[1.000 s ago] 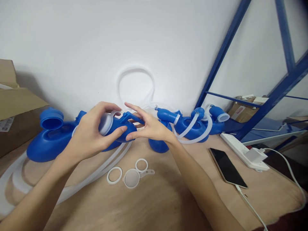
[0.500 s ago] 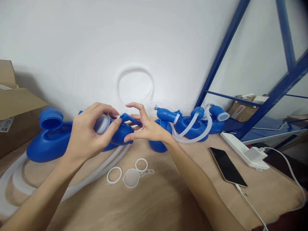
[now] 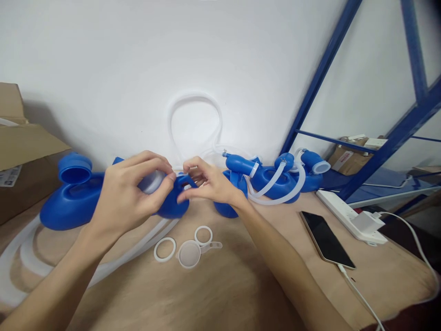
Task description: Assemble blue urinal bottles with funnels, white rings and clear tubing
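Note:
A blue plastic urinal bottle (image 3: 174, 204) with a white cap (image 3: 151, 182) is between my two hands. My left hand (image 3: 129, 191) curls around the capped neck, its thumb and fingers closed on it. My right hand (image 3: 212, 183) is closed at the bottle's handle, thumb on the near side and fingertips bent behind. What the fingertips pinch there is partly hidden. On the table below lie a white ring (image 3: 164, 250), a smaller white ring (image 3: 203, 235) and a translucent round lid with a strap (image 3: 189, 254).
Another blue bottle (image 3: 69, 209) with clear hoses (image 3: 138, 250) lies left, before a cardboard box (image 3: 27, 184). Several blue bottles (image 3: 272, 184) with hoses stand at the back right. A phone (image 3: 326, 239) and a power strip (image 3: 347, 216) lie right, beside a blue metal rack (image 3: 320, 73).
My right hand's raised fingers have curled down and in toward the bottle's top. The bottle has turned a little in my hands, its handle now lower.

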`<action>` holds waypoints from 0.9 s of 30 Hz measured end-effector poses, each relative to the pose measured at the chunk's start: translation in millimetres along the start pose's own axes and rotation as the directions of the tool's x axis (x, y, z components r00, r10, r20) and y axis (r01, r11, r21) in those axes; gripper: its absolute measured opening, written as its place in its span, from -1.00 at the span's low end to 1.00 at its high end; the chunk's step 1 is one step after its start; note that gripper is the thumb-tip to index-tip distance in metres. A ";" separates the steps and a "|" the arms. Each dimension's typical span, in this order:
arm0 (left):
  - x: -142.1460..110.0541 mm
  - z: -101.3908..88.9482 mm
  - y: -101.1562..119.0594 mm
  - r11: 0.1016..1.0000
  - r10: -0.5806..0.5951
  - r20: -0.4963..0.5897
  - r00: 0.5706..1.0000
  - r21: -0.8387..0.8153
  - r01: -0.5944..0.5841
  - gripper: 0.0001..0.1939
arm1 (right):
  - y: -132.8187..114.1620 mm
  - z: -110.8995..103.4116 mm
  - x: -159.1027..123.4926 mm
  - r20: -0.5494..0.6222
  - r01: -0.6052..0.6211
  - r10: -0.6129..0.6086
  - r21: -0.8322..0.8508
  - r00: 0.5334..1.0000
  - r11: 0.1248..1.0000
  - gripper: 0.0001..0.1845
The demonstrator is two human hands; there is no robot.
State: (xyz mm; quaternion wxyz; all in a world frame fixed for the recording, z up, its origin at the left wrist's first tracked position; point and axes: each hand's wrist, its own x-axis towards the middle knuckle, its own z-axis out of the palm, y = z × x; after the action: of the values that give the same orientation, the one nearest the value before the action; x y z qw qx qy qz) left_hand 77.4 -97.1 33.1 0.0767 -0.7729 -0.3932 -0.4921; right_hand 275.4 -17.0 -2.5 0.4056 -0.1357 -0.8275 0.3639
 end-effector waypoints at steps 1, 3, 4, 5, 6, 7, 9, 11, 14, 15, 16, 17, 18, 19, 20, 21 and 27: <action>0.1 0.5 -0.2 1.000 -0.007 0.007 1.000 -0.022 0.007 -0.88 | -1.6 0.2 0.0 -0.020 0.029 -0.030 -0.021 0.999 0.999 -0.49; 0.4 1.2 -1.3 0.997 -0.037 0.000 0.999 -0.066 0.037 -0.87 | -5.1 1.3 -0.4 -0.060 0.087 -0.090 -0.053 0.994 0.995 -0.64; 0.7 1.2 -1.8 0.995 -0.054 -0.006 0.999 -0.085 0.053 -0.88 | -6.5 2.3 -0.7 -0.083 0.108 -0.113 -0.061 0.990 0.992 -0.66; 1.0 0.8 -2.2 0.993 -0.062 -0.006 0.998 -0.100 0.061 -0.88 | -7.3 3.5 -1.0 -0.106 0.122 -0.127 -0.060 0.986 0.991 -0.66; 1.3 0.1 -2.2 0.992 -0.062 0.002 0.998 -0.108 0.062 -0.88 | -7.4 4.7 -1.2 -0.132 0.131 -0.136 -0.052 0.982 0.990 -0.65; 1.6 -1.0 -2.0 0.992 -0.057 0.012 0.998 -0.111 0.058 -0.88 | -7.0 6.0 -1.3 -0.153 0.135 -0.140 -0.040 0.978 0.990 -0.62; 1.9 -3.3 -0.6 0.993 -0.046 0.026 0.999 -0.105 0.048 -0.87 | -5.5 7.7 -1.2 -0.175 0.144 -0.145 -0.019 0.974 0.989 -0.58; 1.8 -4.9 1.1 0.994 -0.041 0.034 0.999 -0.104 0.045 -0.86 | -4.5 8.0 -0.9 -0.180 0.153 -0.153 -0.015 0.972 0.988 -0.58; 1.2 -4.8 2.8 0.992 -0.045 0.028 0.999 -0.117 0.048 -0.89 | -5.9 5.5 -0.7 -0.188 0.144 -0.148 -0.040 0.971 0.989 -0.57; 1.1 -4.3 3.0 0.991 -0.047 0.025 0.999 -0.121 0.050 -0.90 | -6.9 4.3 -0.8 -0.179 0.141 -0.148 -0.050 0.973 0.989 -0.55; 0.9 -3.8 3.0 0.991 -0.049 0.023 0.999 -0.124 0.052 -0.90 | -7.8 3.1 -0.8 -0.167 0.143 -0.151 -0.059 0.974 0.988 -0.53; 0.9 -3.3 2.9 0.991 -0.048 0.024 0.999 -0.126 0.051 -0.91 | -8.6 2.0 -0.9 -0.157 0.149 -0.158 -0.069 0.975 0.986 -0.50; 0.8 -2.9 2.8 0.991 -0.045 0.027 0.999 -0.127 0.048 -0.91 | -9.1 1.2 -1.1 -0.146 0.158 -0.169 -0.083 0.975 0.984 -0.50; 0.8 -2.8 2.6 0.991 -0.039 0.031 0.999 -0.127 0.043 -0.91 | -9.3 0.7 -1.2 -0.141 0.172 -0.185 -0.101 0.973 0.980 -0.52; 0.8 -2.9 2.5 0.991 -0.032 0.034 0.999 -0.126 0.036 -0.91 | -9.1 0.6 -1.5 -0.141 0.188 -0.204 -0.118 0.969 0.975 -0.56; 0.7 -3.2 2.5 0.992 -0.025 0.037 0.999 -0.124 0.030 -0.91 | -8.5 0.8 -1.8 -0.146 0.205 -0.223 -0.131 0.964 0.970 -0.60; 0.6 -7.2 2.5 0.995 -0.025 0.042 0.999 -0.091 0.029 -0.89 | -3.3 4.8 -2.6 -0.220 0.168 -0.192 -0.123 0.956 0.978 -0.50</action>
State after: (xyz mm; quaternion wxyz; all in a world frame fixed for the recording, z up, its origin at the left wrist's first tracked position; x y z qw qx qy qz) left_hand 74.2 -102.1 37.9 0.0266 -0.7801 -0.3822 -0.4945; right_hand 273.5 -23.0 -3.5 0.5229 -0.1217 -0.8013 0.2639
